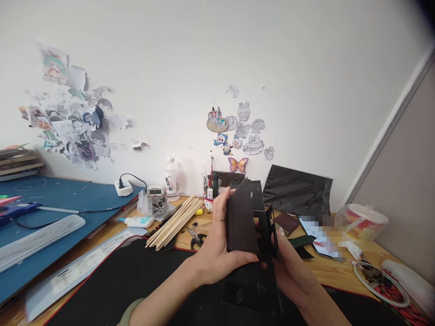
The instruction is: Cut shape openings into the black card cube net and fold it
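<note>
A black box-like piece (242, 222), apparently folded card with flaps and an opening, is raised over the black mat (118, 280). My left hand (220, 244) grips its left side, thumb along the lower edge and fingers behind it. On the other side, my right hand (288, 262) holds the right flap; most of its fingers are hidden behind the black card, and some tips show through the opening. More black panels hang below the hands, with small light patches on them. How these panels join the box I cannot tell.
Left of the hands lie wooden sticks (175, 222), scissors (196, 237), a glue bottle (138, 222) and a glue gun (20, 213). A water bottle (172, 179) and a pen cup (208, 201) stand behind. On the right are a phone (314, 233) and a plastic tub (367, 222).
</note>
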